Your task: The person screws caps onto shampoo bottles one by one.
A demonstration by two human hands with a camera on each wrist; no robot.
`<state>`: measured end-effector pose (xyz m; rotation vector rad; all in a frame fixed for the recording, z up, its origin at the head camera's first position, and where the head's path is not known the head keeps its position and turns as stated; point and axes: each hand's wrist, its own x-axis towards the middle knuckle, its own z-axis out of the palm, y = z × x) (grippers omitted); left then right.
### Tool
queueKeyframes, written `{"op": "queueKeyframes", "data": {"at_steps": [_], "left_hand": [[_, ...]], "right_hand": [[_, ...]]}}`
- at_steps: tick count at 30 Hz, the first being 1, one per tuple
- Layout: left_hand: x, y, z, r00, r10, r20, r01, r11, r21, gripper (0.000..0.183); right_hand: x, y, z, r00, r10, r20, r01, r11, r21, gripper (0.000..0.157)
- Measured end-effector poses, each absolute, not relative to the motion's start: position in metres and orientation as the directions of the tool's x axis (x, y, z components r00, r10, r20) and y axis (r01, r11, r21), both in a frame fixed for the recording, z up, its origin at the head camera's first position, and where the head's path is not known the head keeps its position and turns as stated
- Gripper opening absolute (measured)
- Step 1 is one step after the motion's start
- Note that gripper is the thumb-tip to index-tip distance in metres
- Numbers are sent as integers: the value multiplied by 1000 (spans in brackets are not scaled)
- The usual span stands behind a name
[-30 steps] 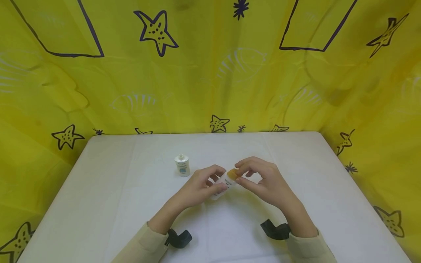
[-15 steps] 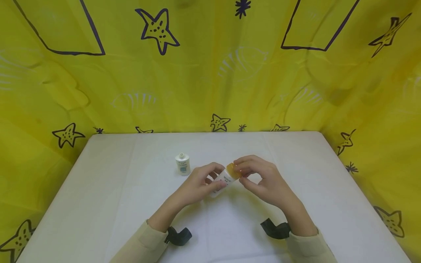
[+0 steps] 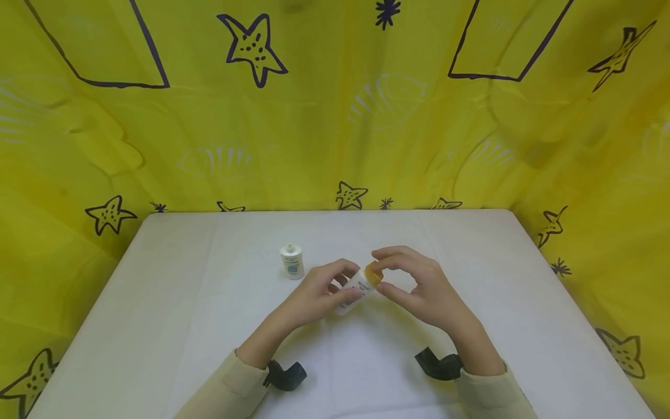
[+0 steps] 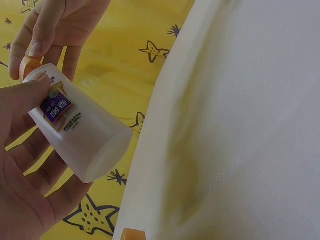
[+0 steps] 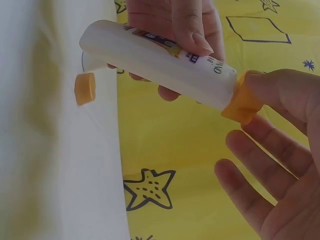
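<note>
In the head view, my left hand (image 3: pixel 319 295) grips a white bottle (image 3: pixel 353 291) with printed text, tilted so its top points up and right. Its thumb lies across the label, plainest in the left wrist view. The orange cap (image 3: pixel 373 273) sits on the bottle's top. My right hand (image 3: pixel 419 285) pinches this cap between thumb and fingers; in the right wrist view the thumb lies on the cap (image 5: pixel 243 102), its other fingers spread below. A second white bottle (image 3: pixel 291 262), without an orange cap, stands upright on the table left of the hands.
A white-covered table (image 3: pixel 209 337) lies under both hands, with a yellow patterned curtain (image 3: pixel 314 134) behind it. A loose orange cap (image 5: pixel 85 89) shows in the right wrist view. Black bands (image 3: pixel 285 375) are on both wrists.
My right fingers have shifted around the orange cap, which shows turned slightly between frames. My left hand keeps its hold on the tilted bottle. The standing bottle stays in place.
</note>
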<state>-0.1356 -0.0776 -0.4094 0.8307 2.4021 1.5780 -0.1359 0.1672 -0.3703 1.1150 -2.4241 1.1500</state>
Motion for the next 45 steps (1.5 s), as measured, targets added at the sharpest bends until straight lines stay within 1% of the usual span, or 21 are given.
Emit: {"op": "queueKeyframes", "data": {"at_steps": [11, 17, 24, 31, 40, 45], "left_hand": [[-136, -77, -410, -831, 531, 167, 365, 295, 883, 32], [-138, -78, -410, -837, 522, 161, 363, 311, 878, 32], [-138, -79, -410, -844, 513, 153, 355, 321, 878, 33], [-138, -80, -410, -846, 509, 157, 353, 315, 881, 33], [-138, -81, -411, -844, 510, 165, 353, 296, 888, 30], [-137, -81, -410, -842, 512, 170, 356, 291, 888, 29]], "right_hand": [[-138, 167, -373, -690, -535, 487, -714, 390, -582, 30], [-138, 167, -373, -690, -533, 489, -716, 403, -570, 34], [-138, 168, -373, -699, -531, 479, -701, 375, -607, 32], [-137, 167, -374, -682, -536, 497, -717, 356, -600, 30], [-138, 167, -374, -655, -540, 529, -747, 353, -564, 39], [-137, 166, -372, -662, -547, 513, -738, 353, -575, 37]]}}
